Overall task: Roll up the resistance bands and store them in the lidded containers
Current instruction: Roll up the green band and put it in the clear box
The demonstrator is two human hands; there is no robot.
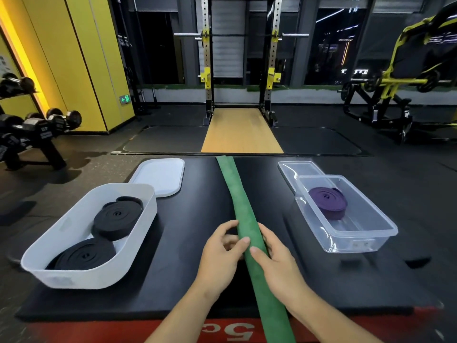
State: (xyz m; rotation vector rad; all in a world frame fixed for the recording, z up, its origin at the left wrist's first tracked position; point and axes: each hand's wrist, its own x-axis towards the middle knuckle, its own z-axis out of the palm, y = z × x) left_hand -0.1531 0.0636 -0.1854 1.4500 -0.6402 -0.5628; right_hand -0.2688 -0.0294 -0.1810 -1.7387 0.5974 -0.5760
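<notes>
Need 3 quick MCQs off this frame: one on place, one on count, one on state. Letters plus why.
1. Where is the purple band?
A) on the floor
B) in the clear container on the right
C) on the dumbbell rack

2. How many black rolls lie in the white bin?
A) one
B) two
C) four

3. What state is the green band in?
A) rolled and stored
B) unrolled, stretched lengthwise, held
C) knotted in a ball

Answers:
1 B: it sits coiled inside the see-through tub.
2 B: two coils show, one behind the other.
3 B: it runs long down the middle, and the left hand and right hand grip it.
</notes>
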